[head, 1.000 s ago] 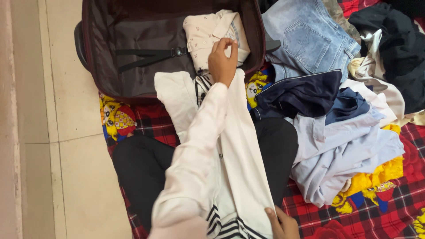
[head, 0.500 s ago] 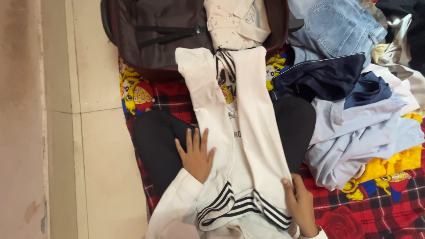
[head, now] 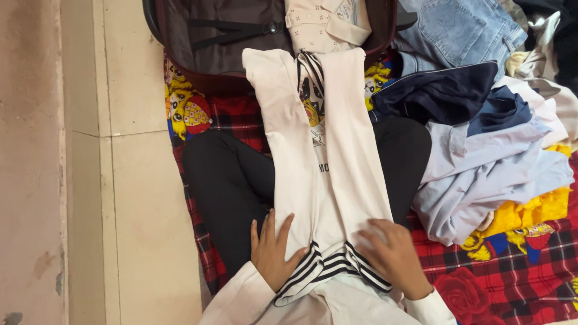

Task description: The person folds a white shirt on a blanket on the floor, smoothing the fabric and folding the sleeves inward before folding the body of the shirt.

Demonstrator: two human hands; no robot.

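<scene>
A white T-shirt (head: pixel 325 150) with black-striped sleeve cuffs lies lengthwise over my lap, its sides folded in and its collar reaching the suitcase edge. My left hand (head: pixel 274 253) rests flat on the shirt's near left side, fingers spread, beside the striped cuff. My right hand (head: pixel 391 256) lies on the shirt's near right side over the other striped cuff, slightly blurred. Neither hand grips the cloth that I can see. A folded cream patterned shirt (head: pixel 325 24) sits inside the open dark suitcase (head: pixel 223 54).
A pile of clothes lies to the right: blue jeans (head: pixel 457 30), a navy garment (head: pixel 439 93), a pale blue shirt (head: pixel 487 186). A red plaid cartoon-print sheet (head: pixel 518 277) covers the floor beneath. Beige floor tiles (head: pixel 96 180) are on the left.
My left hand came back from the suitcase to the shirt's near left side. My right hand moved onto the right striped cuff. The view shifted so the suitcase sits higher in frame.
</scene>
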